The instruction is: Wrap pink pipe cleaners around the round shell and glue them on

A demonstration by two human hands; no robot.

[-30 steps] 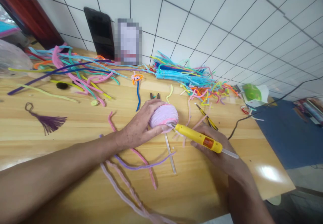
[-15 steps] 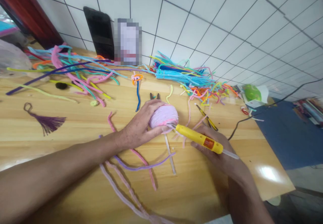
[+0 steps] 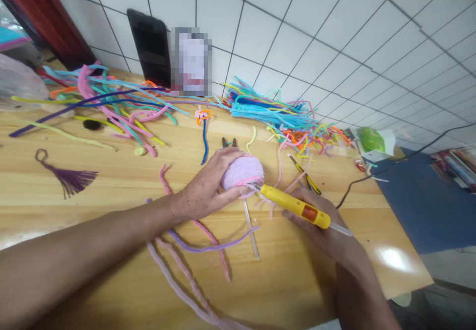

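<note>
My left hand (image 3: pixel 213 184) is closed round a pale lilac ball (image 3: pixel 243 171) that looks wound from fuzzy pipe cleaner, with a pink band low on it. In my right hand (image 3: pixel 316 218) is a yellow hot glue gun (image 3: pixel 293 203), its nozzle at the ball's lower right side and a clear glue stick poking out of its back end. Whether the nozzle touches the ball I cannot tell. Below the ball a clear glue stick (image 3: pixel 251 233) lies on the table, beside a purple pipe cleaner (image 3: pixel 213 247) and a pink one (image 3: pixel 219 255).
Loose coloured pipe cleaners (image 3: pixel 111 102) and a blue bundle (image 3: pixel 267 107) lie along the tiled wall. A black phone (image 3: pixel 150 47) leans there. A yellow-black craft knife (image 3: pixel 307 176), dark-tipped pliers (image 3: pixel 229 142) and a purple tassel (image 3: pixel 72 176) lie around. A black cable (image 3: pixel 347 189) runs at right.
Both hands, the ball and the glue gun keep nearly the same positions. The whole view has shifted very slightly.
</note>
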